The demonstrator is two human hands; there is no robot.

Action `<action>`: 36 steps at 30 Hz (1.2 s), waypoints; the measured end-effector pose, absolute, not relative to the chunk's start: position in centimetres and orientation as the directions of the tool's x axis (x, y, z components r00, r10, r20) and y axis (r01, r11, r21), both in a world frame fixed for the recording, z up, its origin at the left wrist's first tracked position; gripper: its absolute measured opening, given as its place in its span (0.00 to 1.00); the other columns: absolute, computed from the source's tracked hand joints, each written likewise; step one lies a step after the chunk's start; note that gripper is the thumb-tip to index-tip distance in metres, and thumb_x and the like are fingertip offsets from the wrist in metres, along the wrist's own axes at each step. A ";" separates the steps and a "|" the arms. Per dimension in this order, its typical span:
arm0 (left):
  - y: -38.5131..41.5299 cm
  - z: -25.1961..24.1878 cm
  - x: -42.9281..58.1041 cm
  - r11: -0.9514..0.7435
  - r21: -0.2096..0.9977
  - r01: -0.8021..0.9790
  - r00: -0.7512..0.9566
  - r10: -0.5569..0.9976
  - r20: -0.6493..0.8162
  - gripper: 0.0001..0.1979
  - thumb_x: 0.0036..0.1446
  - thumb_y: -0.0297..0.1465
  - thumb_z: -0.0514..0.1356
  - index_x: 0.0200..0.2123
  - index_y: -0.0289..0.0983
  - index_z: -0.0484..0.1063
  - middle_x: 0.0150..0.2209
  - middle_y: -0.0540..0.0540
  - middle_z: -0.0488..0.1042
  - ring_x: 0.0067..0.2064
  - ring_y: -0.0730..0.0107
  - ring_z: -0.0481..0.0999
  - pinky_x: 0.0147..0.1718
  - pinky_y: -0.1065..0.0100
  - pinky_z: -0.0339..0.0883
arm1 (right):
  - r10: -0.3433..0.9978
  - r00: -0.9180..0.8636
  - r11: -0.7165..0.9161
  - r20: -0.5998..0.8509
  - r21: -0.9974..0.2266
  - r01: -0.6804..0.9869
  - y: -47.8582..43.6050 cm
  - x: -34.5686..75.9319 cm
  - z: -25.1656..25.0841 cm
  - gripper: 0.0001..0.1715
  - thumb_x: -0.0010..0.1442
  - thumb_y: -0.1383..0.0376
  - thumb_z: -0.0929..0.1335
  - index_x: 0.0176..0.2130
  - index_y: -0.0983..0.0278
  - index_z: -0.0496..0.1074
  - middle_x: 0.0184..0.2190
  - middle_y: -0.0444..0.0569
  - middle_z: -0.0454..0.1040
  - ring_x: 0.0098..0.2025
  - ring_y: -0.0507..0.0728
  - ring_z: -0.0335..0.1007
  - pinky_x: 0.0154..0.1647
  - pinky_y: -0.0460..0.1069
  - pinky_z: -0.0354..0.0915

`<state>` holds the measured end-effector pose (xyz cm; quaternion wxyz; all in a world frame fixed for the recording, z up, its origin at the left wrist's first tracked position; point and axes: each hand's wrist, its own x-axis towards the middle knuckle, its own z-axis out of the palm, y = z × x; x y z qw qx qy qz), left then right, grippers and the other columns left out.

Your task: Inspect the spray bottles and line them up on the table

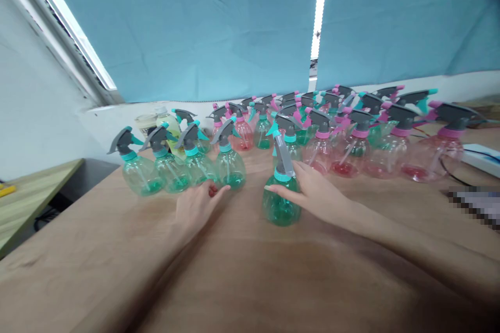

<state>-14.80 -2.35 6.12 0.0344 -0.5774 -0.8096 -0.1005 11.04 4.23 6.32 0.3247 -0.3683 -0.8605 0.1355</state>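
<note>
Behind everything, blue cloth (195, 36) covers most of the far wall, and below it spreads a wide wooden bench (242, 281). A crowd of pink and green spray bottles (385, 158) fills the back and right of it, while a front row of four green spray bottles (201, 169) stands at the left. The person's right hand (318, 190) grasps a single green bottle (282, 213) by its round body, thumb across the near side, nearer to the person than row or crowd. The left hand (197, 203) has nothing in its grip that I can see: fingers loosely curled, thumb stretched toward the row's last bottle. Blur keeps me from telling whether that thumb touches. I judge the step in hand to be the handling of this one bottle. The next move calls, I would say, for a snug right grip, a level body and room from its neighbours, with nothing catching the grey spray head (284, 153) above the small turquoise collar (282, 177).
</note>
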 end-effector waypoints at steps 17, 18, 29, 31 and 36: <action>0.3 5.9 -13.3 0.361 0.037 0.932 -0.363 0.921 0.143 0.24 0.62 0.51 0.47 0.31 0.40 0.72 0.32 0.42 0.80 0.37 0.50 0.79 0.25 0.66 0.55 | 0.707 -0.516 0.707 0.484 -0.496 0.504 4.3 10.8 6.2 0.27 0.62 0.42 0.62 0.39 0.64 0.65 0.36 0.53 0.72 0.40 0.63 0.68 0.39 0.57 0.64; 0.3 6.0 -13.1 0.368 0.033 0.929 -0.368 0.919 0.142 0.24 0.63 0.50 0.47 0.30 0.39 0.71 0.31 0.42 0.80 0.36 0.50 0.79 0.25 0.66 0.55 | 0.702 -0.513 0.712 0.494 -0.488 0.504 4.4 10.8 6.1 0.28 0.62 0.42 0.62 0.39 0.64 0.66 0.37 0.54 0.72 0.40 0.63 0.68 0.39 0.56 0.64; -2.4 8.5 -4.8 0.023 0.407 0.913 -0.105 0.978 0.180 0.20 0.63 0.49 0.48 0.35 0.41 0.71 0.34 0.49 0.78 0.36 0.60 0.78 0.34 0.64 0.65 | 0.699 -0.503 0.710 0.508 -0.411 0.571 3.4 14.6 6.7 0.28 0.60 0.42 0.63 0.38 0.64 0.70 0.37 0.54 0.72 0.41 0.63 0.68 0.41 0.57 0.65; -2.1 9.0 -2.9 -0.143 0.598 0.789 -0.015 0.968 0.252 0.19 0.61 0.48 0.52 0.42 0.41 0.71 0.43 0.47 0.78 0.45 0.59 0.77 0.44 0.60 0.67 | 0.689 -0.522 0.722 0.502 -0.414 0.555 2.9 16.0 6.8 0.26 0.61 0.44 0.64 0.39 0.63 0.71 0.38 0.54 0.73 0.43 0.63 0.68 0.43 0.57 0.65; -0.6 10.0 1.7 -0.307 0.735 0.604 0.215 0.951 0.221 0.28 0.54 0.42 0.62 0.57 0.42 0.62 0.59 0.42 0.68 0.57 0.54 0.70 0.55 0.54 0.64 | 0.651 -0.555 0.758 0.518 -0.406 0.510 2.1 19.4 7.0 0.27 0.57 0.44 0.67 0.42 0.64 0.72 0.42 0.55 0.74 0.47 0.64 0.68 0.46 0.58 0.64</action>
